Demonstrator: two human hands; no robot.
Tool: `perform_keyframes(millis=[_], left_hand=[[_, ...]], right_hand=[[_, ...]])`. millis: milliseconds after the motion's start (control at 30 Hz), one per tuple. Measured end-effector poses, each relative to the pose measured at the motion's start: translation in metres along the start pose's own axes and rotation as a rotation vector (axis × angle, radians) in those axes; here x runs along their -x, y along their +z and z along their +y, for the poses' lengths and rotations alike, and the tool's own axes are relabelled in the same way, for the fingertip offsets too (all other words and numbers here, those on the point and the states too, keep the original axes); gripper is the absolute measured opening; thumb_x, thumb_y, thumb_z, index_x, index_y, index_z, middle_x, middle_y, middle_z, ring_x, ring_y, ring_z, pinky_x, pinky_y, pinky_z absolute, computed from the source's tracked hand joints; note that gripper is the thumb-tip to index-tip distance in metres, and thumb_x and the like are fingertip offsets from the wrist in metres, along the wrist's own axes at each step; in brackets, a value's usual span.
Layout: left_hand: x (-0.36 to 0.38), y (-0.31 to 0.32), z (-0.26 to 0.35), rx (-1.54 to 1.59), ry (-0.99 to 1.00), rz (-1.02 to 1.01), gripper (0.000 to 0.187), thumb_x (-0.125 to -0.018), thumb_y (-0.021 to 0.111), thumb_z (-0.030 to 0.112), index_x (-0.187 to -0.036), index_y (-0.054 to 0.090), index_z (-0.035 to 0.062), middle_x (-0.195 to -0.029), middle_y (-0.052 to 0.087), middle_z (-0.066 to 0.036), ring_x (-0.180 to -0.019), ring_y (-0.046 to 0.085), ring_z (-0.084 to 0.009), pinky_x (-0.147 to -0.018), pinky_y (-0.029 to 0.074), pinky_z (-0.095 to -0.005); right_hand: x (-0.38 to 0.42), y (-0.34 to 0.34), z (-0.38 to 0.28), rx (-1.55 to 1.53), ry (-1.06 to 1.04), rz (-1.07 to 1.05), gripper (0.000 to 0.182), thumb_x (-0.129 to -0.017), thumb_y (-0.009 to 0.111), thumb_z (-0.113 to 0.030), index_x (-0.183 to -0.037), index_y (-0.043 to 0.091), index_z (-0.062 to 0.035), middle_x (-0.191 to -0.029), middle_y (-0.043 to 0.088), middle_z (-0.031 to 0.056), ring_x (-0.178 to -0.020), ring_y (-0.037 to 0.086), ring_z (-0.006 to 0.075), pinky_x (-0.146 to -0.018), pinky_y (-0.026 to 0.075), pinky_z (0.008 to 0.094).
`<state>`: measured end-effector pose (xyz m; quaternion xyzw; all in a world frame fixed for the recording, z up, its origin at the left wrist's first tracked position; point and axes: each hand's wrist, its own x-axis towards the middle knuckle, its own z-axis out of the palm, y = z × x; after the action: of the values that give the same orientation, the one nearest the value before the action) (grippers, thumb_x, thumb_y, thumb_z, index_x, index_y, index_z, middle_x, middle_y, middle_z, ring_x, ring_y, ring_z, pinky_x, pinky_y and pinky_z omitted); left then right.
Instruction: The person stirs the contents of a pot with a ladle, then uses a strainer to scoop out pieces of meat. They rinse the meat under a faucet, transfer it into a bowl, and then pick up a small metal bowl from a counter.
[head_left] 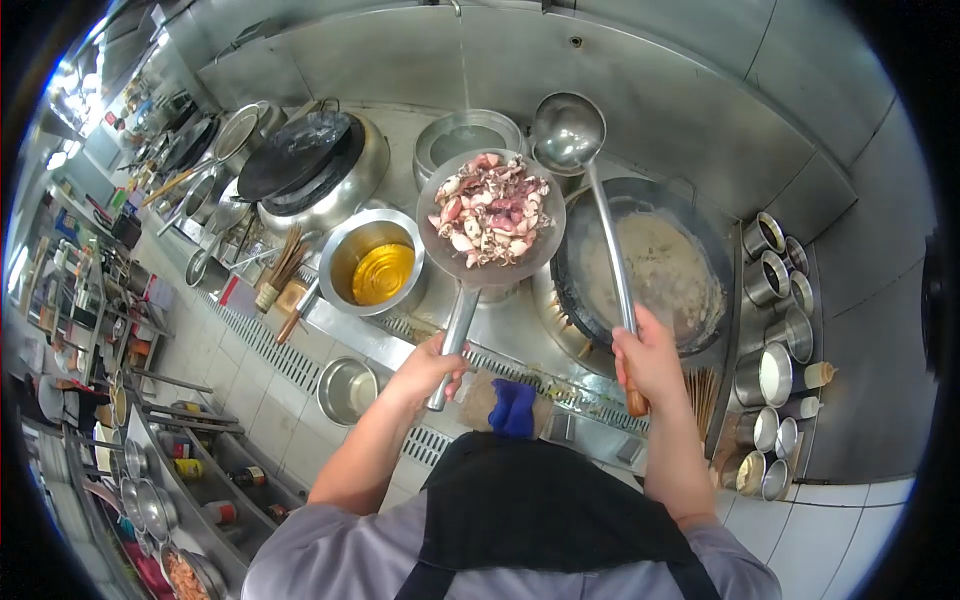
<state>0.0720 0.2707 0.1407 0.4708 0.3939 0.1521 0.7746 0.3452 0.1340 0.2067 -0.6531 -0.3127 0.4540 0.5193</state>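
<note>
My left hand (428, 372) is wrapped round the metal handle of a round strainer (430, 236). Small squid pieces (492, 212) are heaped in it. The strainer is held up between a pot of yellow oil and a wok. My right hand (648, 360) grips the wooden-ended handle of a long ladle (569, 133), whose bowl is raised near the back wall and looks empty. Cloudy greyish liquid (655, 265) fills much of the wok (575, 300) below the ladle's handle.
A metal pot (340, 240) of yellow oil stands on the left. Behind the strainer is a water basin (440, 130) under a thin stream. Another black wok (295, 155) sits further left. Seasoning containers (776, 375) line the right edge. A blue cloth (513, 408) lies at the front.
</note>
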Motion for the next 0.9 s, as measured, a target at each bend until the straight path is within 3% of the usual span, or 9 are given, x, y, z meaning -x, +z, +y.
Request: perform_keyframes(millis=[133,300,367,467,500,533,600,800,900], left_hand=[[-0.003,-0.004,0.000,0.095,-0.062,-0.023,0.025,-0.075,0.054,0.003,-0.099,0.046,0.0021,-0.062,0.045,-0.003,-0.041,0.043,-0.0114,-0.037,0.038,-0.0259],[0.005,-0.008,0.014,0.187,-0.145,-0.050,0.025,-0.078,0.056,0.005,-0.101,0.047,0.0023,-0.062,0.045,-0.002,-0.041,0.042,-0.0107,-0.037,0.036,-0.0249],[0.007,-0.010,0.022,0.175,-0.084,-0.051,0.027,-0.077,0.057,0.004,-0.102,0.048,0.0021,-0.060,0.046,-0.002,-0.039,0.042,-0.0108,-0.036,0.036,-0.0246],[0.018,-0.006,0.044,0.163,-0.031,-0.065,0.028,-0.076,0.056,0.002,-0.103,0.048,0.0017,-0.059,0.046,-0.003,-0.038,0.042,-0.0115,-0.035,0.036,-0.0249],[0.018,-0.006,0.044,0.151,-0.018,-0.061,0.029,-0.076,0.055,0.001,-0.103,0.048,0.0014,-0.059,0.046,-0.003,-0.037,0.042,-0.0117,-0.035,0.036,-0.0256],[0.015,-0.007,0.039,0.150,-0.019,-0.060,0.029,-0.076,0.055,0.001,-0.103,0.048,0.0014,-0.059,0.046,-0.003,-0.037,0.042,-0.0117,-0.035,0.036,-0.0256],[0.011,-0.014,0.023,0.153,-0.027,-0.050,0.028,-0.075,0.055,0.001,-0.103,0.048,0.0011,-0.059,0.046,-0.003,-0.037,0.042,-0.0117,-0.035,0.035,-0.0257],[0.000,-0.015,-0.001,0.223,-0.167,-0.046,0.023,-0.077,0.053,0.002,-0.099,0.048,-0.0001,-0.060,0.046,-0.003,-0.040,0.043,-0.0119,-0.037,0.035,-0.0245],[0.003,-0.016,0.000,0.161,-0.189,0.001,0.023,-0.077,0.053,0.002,-0.100,0.048,0.0002,-0.060,0.045,-0.003,-0.040,0.043,-0.0120,-0.037,0.036,-0.0240]], right_hand=[[0.013,-0.006,-0.024,-0.034,-0.078,0.025,0.040,-0.088,0.049,-0.004,-0.127,0.044,-0.0032,-0.061,0.046,0.0003,-0.041,0.043,0.0082,-0.037,0.036,0.0224],[0.037,-0.031,-0.044,-0.214,-0.097,-0.123,0.042,-0.089,0.046,-0.007,-0.131,0.039,-0.0010,-0.061,0.045,0.0022,-0.036,0.040,0.0082,-0.034,0.034,0.0215],[0.035,-0.032,-0.041,-0.579,-0.077,-0.274,0.043,-0.089,0.045,-0.008,-0.131,0.038,0.0000,-0.060,0.043,0.0026,-0.036,0.039,0.0087,-0.033,0.033,0.0222],[0.008,-0.035,-0.014,-0.736,0.013,-0.341,0.043,-0.090,0.046,-0.009,-0.131,0.037,0.0006,-0.059,0.042,0.0016,-0.035,0.039,0.0092,-0.032,0.033,0.0232],[-0.001,-0.026,-0.009,-0.396,0.005,-0.188,0.040,-0.089,0.046,-0.008,-0.129,0.041,-0.0008,-0.059,0.043,0.0013,-0.036,0.040,0.0090,-0.033,0.034,0.0234],[-0.002,-0.017,-0.006,-0.398,0.005,-0.188,0.040,-0.089,0.046,-0.008,-0.129,0.041,-0.0008,-0.059,0.043,0.0013,-0.036,0.040,0.0090,-0.033,0.034,0.0234],[-0.002,-0.003,-0.004,0.047,-0.088,0.057,0.037,-0.088,0.047,-0.006,-0.125,0.044,-0.0005,-0.060,0.043,0.0004,-0.037,0.039,0.0080,-0.033,0.035,0.0223],[0.033,-0.024,-0.032,-0.083,-0.087,0.012,0.042,-0.088,0.047,-0.004,-0.129,0.042,-0.0021,-0.060,0.045,0.0017,-0.038,0.042,0.0089,-0.036,0.035,0.0212],[0.043,-0.031,-0.035,-0.312,-0.051,-0.127,0.043,-0.089,0.043,-0.008,-0.131,0.039,0.0007,-0.061,0.044,0.0039,-0.035,0.039,0.0092,-0.035,0.035,0.0216]])
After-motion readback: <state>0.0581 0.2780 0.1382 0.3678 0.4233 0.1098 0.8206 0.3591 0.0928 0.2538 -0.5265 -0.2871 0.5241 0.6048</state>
